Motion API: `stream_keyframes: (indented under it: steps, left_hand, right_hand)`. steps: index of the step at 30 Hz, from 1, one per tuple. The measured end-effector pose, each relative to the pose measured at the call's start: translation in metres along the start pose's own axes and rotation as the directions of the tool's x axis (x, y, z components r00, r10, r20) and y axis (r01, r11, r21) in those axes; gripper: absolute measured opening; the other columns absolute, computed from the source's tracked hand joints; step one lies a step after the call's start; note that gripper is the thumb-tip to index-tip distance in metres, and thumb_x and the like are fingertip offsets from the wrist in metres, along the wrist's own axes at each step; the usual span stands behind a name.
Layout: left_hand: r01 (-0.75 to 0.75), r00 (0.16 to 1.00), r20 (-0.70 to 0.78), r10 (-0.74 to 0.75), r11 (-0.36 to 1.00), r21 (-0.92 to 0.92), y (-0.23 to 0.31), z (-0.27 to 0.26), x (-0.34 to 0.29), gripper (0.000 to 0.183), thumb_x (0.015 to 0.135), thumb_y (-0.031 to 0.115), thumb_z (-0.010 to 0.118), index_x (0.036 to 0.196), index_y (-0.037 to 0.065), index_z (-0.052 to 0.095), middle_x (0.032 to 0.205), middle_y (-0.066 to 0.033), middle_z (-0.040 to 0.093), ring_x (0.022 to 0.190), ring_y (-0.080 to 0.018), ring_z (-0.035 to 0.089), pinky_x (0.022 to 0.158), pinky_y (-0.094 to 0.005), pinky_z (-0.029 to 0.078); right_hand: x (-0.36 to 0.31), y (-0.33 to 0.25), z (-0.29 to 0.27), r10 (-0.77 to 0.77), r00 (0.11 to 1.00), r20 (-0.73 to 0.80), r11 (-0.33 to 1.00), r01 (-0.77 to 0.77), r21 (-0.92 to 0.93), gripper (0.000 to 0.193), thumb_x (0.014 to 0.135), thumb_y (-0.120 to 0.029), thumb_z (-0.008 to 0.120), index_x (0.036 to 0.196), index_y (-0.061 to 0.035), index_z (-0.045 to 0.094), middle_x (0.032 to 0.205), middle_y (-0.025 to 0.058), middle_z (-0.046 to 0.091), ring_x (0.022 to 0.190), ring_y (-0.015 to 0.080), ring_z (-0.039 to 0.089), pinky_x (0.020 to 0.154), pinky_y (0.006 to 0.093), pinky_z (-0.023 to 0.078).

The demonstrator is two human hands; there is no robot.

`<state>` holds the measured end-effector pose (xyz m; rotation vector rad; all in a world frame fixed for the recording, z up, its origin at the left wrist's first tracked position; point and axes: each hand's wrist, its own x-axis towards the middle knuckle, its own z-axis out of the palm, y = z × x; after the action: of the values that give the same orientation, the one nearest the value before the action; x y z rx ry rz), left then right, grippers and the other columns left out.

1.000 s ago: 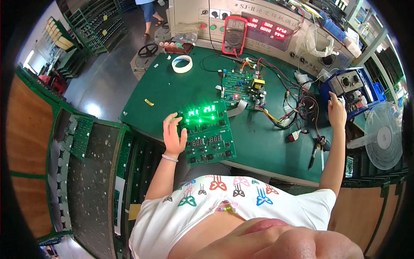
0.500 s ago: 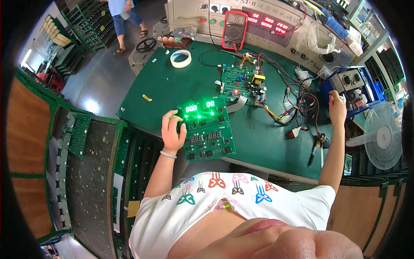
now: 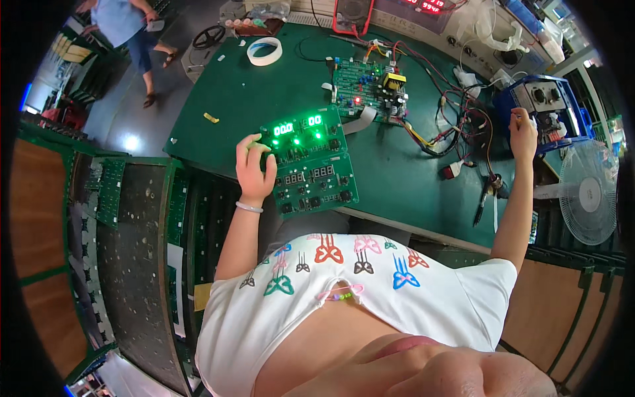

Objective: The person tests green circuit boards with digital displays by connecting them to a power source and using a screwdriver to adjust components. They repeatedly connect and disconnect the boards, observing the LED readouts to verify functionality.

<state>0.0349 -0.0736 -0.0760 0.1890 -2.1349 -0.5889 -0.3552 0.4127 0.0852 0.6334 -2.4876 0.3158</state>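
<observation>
My left hand (image 3: pixel 254 171) grips the left edge of a green display circuit board (image 3: pixel 314 165), thumb and fingers closed on it. The board overhangs the table's near edge; digits and small lamps on its upper half glow green, while the digit displays on its lower half are dark. A grey ribbon cable (image 3: pixel 361 122) runs from it to a second circuit board (image 3: pixel 367 86) with a red lamp lit. At the far right, my right hand (image 3: pixel 524 137) has its fingers bent closed at the front of a blue-cased unit with knobs (image 3: pixel 549 97). What these fingertips hold is hidden.
Tangled wires (image 3: pixel 456 122) lie between the second board and the blue unit. A red-framed multimeter (image 3: pixel 352 14) and tape roll (image 3: pixel 264 51) are at the back. A fan (image 3: pixel 587 193) stands at right; a rack (image 3: pixel 132 264) at left. Someone (image 3: pixel 129 33) walks in the aisle.
My view has tilted, so the table and both hands appear higher in the picture. Each hand keeps its place, at the board and the blue unit. The person in the aisle has taken a step.
</observation>
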Motion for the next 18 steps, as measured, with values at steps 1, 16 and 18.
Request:
stream_keyframes:
  steps: [1,16,18]
  left_hand:
    - [-0.005,1.000,-0.001,0.005,1.000,0.001,0.001,-0.001,0.001,0.013,0.085,0.005,0.063,0.096,-0.001,0.063,0.124,-0.0201,0.055,0.093,-0.0249,0.058,0.079,-0.0339,0.050]
    - [0.052,0.999,-0.001,-0.053,0.998,-0.035,0.004,-0.002,-0.001,0.016,0.084,0.005,0.064,0.099,-0.002,0.063,0.123,-0.0205,0.056,0.094,-0.0281,0.060,0.082,-0.0377,0.052]
    - [0.063,0.998,-0.001,-0.063,0.998,-0.017,0.005,-0.001,0.000,0.016,0.084,0.005,0.064,0.099,-0.001,0.063,0.124,-0.0204,0.055,0.096,-0.0285,0.061,0.083,-0.0381,0.052]
  right_hand:
    - [-0.001,-0.001,0.001,0.015,0.999,-0.030,1.000,-0.016,-0.018,0.016,0.097,-0.021,0.060,0.108,-0.0110,0.065,0.085,0.0154,0.071,0.083,0.0364,0.067,0.071,0.0466,0.050]
    - [0.133,0.013,-0.070,0.505,0.863,0.007,0.735,-0.425,-0.529,0.059,0.098,-0.060,0.046,0.122,-0.0122,0.070,0.128,0.0182,0.066,0.121,0.0377,0.062,0.097,0.0510,0.051]
    - [0.152,0.018,-0.057,0.565,0.821,0.083,0.667,-0.396,-0.631,0.065,0.097,-0.066,0.045,0.130,-0.0150,0.067,0.139,0.0138,0.061,0.128,0.0339,0.059,0.100,0.0505,0.049]
